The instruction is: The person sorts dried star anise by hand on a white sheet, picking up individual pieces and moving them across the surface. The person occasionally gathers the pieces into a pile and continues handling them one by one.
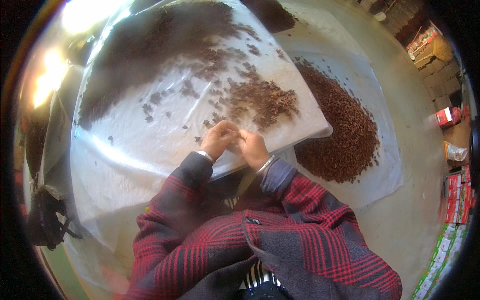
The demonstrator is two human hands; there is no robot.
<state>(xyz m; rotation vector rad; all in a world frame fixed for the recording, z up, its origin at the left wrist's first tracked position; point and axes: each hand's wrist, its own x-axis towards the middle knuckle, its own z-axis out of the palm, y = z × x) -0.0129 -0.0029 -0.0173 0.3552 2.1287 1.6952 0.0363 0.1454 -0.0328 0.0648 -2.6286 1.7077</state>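
Note:
My left hand (219, 140) and my right hand (253, 147) meet over the near edge of a table covered with a plastic sheet (123, 172). Their fingertips press together, and whatever may be between them is too hidden to tell. Just beyond my fingers lies a loose cluster of brown star anise (268, 99), its pointed pods spread on the sheet. A few darker pieces (150, 108) are scattered left of it. At the far left of the sheet, a large dark heap (150, 45), blurred, seems to be more star anise.
To the right, lower down, a big reddish-brown pile (337, 127) rests on a plastic sheet (386, 165) on the floor. Another dark heap (272, 17) sits at the back. Red boxes (453, 198), a plastic cup (455, 152) and a broom (442, 48) line the right side.

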